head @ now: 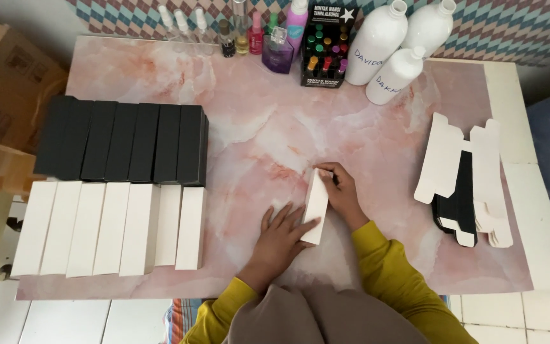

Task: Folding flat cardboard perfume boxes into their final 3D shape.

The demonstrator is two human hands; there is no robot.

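Box (316,205) half-formed, white, held by right hand (345,194) fingers, steadied by flat, spread left hand (281,239). Finished: 7 white boxes (112,228), 6 black boxes (125,141). Left: flat blanks (466,181) stacked on counter (256,127).

Both arms in yellow sleeves reach forward, wrists angled inward. Left hand (281,230) flat, fingers spread, palm down. Right hand (342,191) curled, fingers bent, thumb tucked, close beside left.
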